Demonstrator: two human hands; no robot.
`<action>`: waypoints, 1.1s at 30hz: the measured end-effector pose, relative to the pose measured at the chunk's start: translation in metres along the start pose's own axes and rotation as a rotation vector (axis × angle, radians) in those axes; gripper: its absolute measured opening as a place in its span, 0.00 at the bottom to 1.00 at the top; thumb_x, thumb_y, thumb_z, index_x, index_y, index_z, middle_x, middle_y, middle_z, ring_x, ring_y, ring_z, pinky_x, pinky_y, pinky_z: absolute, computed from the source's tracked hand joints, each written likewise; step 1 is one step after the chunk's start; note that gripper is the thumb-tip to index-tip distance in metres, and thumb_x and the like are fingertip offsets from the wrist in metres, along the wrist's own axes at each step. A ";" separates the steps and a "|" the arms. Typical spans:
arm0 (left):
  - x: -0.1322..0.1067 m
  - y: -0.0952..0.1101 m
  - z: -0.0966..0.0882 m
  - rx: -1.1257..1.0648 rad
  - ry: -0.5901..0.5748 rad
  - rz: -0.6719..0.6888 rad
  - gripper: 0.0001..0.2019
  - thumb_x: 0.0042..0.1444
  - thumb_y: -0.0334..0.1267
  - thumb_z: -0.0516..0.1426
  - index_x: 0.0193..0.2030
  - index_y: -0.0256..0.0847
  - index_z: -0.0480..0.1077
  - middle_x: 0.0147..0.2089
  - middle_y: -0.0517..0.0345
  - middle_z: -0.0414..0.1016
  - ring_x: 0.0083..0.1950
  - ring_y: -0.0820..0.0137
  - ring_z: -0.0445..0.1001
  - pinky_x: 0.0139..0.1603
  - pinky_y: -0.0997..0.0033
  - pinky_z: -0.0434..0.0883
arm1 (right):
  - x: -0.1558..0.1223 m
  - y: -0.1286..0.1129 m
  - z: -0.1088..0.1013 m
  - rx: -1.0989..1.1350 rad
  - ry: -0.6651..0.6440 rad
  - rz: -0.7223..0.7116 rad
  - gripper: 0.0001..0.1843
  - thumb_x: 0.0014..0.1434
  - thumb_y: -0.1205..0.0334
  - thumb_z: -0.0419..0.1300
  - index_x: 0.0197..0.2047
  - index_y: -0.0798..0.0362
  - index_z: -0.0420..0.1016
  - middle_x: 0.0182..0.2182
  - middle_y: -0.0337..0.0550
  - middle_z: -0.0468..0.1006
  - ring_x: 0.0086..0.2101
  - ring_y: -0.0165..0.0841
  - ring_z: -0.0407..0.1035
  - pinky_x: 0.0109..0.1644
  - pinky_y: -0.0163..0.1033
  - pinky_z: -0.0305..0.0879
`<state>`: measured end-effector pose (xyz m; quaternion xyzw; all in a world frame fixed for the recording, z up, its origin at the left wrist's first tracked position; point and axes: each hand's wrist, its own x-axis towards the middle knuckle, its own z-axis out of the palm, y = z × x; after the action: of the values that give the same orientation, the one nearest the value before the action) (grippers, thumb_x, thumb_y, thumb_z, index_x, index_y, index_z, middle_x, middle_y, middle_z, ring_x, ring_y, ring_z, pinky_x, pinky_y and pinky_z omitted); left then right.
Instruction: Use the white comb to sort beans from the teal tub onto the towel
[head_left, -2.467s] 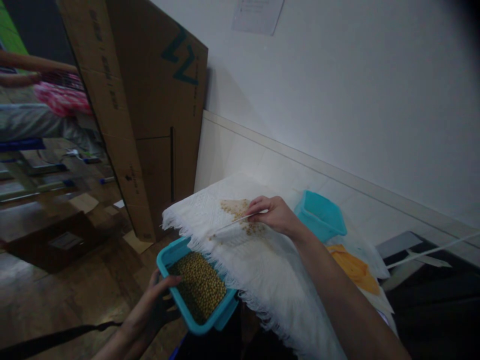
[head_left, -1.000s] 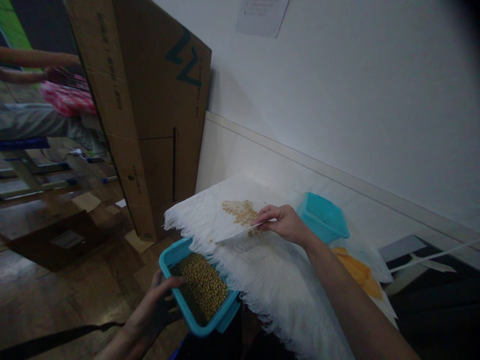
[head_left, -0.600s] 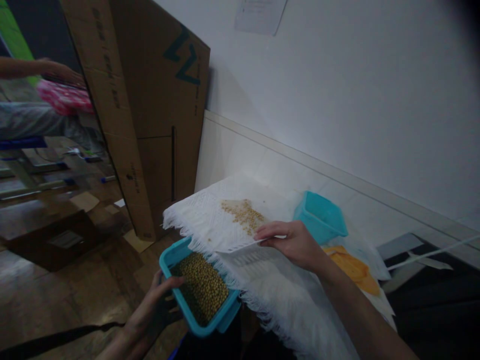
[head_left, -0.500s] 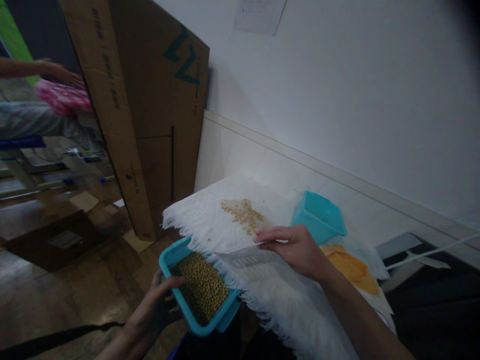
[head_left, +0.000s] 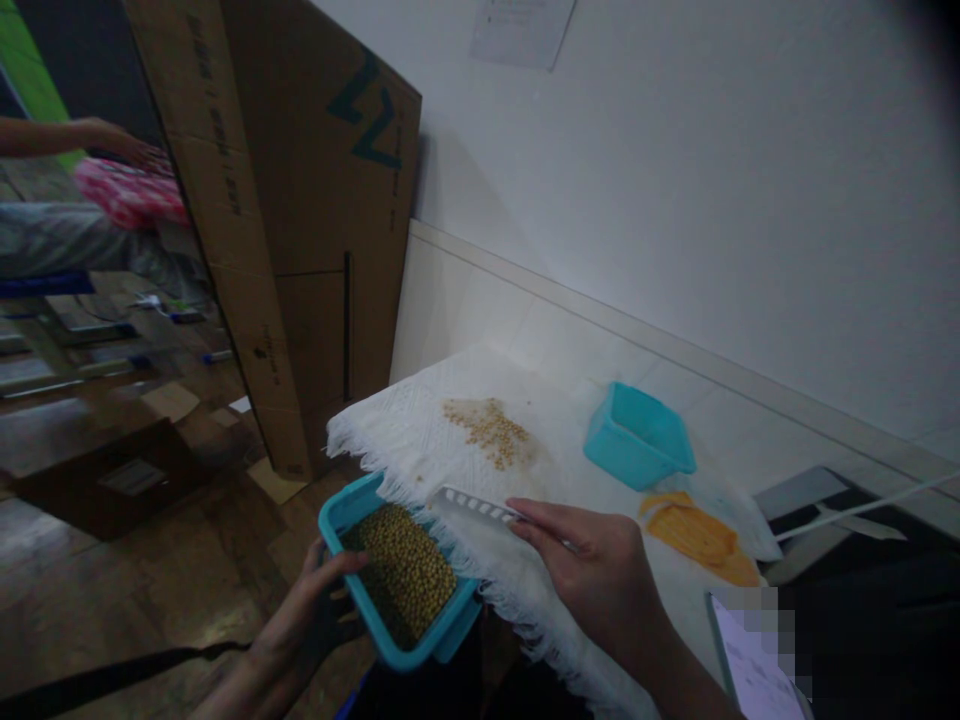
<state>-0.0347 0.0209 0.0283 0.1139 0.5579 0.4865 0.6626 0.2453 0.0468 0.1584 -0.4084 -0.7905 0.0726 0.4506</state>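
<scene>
A blue tub [head_left: 361, 604] of yellowish beans [head_left: 409, 572] sits at the table's near edge, gripped by the left hand [head_left: 311, 605], thumb over the rim, other fingers partly hidden. The right hand [head_left: 592, 560] pinches a white slotted strip [head_left: 476, 502] above a white cloth [head_left: 420, 420].

The cloth is textured and covers the table; its fringe hangs over the tub's edge. Loose beans [head_left: 489, 428] lie scattered beyond the strip. The table stands near a pale wall [head_left: 675, 200] with a ledge; the floor [head_left: 187, 590] is brown, wood-patterned and dim.

To the right of the loose beans is a second tub [head_left: 622, 455], also blue, with an orange cloth [head_left: 694, 535] just beside it. At lower right lies a pale sheet [head_left: 750, 660], partly pixelated. A tall carton [head_left: 322, 200] at left blocks part of another person, whose hand [head_left: 120, 140] is over a pink cloth [head_left: 131, 190]. A brown box [head_left: 82, 485] rests on the floor.

The carton bears a teal zigzag mark and blurred characters. The box's label [head_left: 131, 477] and the paper [head_left: 521, 30] on the wall are unreadable.
</scene>
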 end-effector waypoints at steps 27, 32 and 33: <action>0.002 0.004 -0.003 0.012 -0.002 0.012 0.43 0.43 0.50 0.77 0.66 0.54 0.67 0.46 0.55 0.81 0.43 0.52 0.84 0.43 0.52 0.82 | 0.026 0.001 0.026 -0.095 -0.020 0.043 0.18 0.66 0.71 0.65 0.49 0.45 0.95 0.42 0.43 0.93 0.39 0.43 0.92 0.47 0.42 0.91; 0.004 0.004 -0.003 0.016 0.009 -0.002 0.40 0.46 0.49 0.76 0.64 0.56 0.67 0.46 0.56 0.81 0.43 0.53 0.84 0.43 0.51 0.82 | 0.028 0.000 0.024 -0.085 0.011 0.044 0.17 0.66 0.70 0.65 0.48 0.46 0.96 0.42 0.45 0.94 0.39 0.44 0.92 0.47 0.42 0.91; 0.004 0.003 -0.004 0.020 0.008 0.002 0.40 0.45 0.49 0.76 0.65 0.56 0.67 0.46 0.56 0.81 0.43 0.53 0.84 0.42 0.52 0.82 | 0.028 0.000 0.025 -0.072 0.002 0.033 0.17 0.66 0.70 0.65 0.48 0.46 0.96 0.42 0.44 0.94 0.39 0.44 0.92 0.47 0.42 0.91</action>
<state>-0.0399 0.0243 0.0269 0.1191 0.5654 0.4820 0.6586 0.2186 0.0734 0.1622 -0.4374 -0.7853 0.0511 0.4352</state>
